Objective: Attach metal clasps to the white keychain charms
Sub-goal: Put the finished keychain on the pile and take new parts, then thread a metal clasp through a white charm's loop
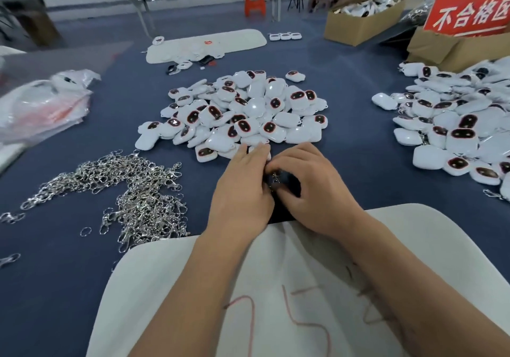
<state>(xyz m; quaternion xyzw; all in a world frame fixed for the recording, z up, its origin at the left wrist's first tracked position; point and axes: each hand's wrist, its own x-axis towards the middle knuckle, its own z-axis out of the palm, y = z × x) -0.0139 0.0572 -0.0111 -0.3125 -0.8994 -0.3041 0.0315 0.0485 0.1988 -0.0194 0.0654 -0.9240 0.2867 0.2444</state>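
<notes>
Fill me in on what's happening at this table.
A person is fitting metal clasps onto white keychain charms. Both hands meet just in front of the middle charm pile: the left hand and right hand are bunched around a small clasp showing between the fingers. Whether a charm is in their grip is hidden. A heap of loose clasps lies to the left, and a second charm pile sits on the right.
</notes>
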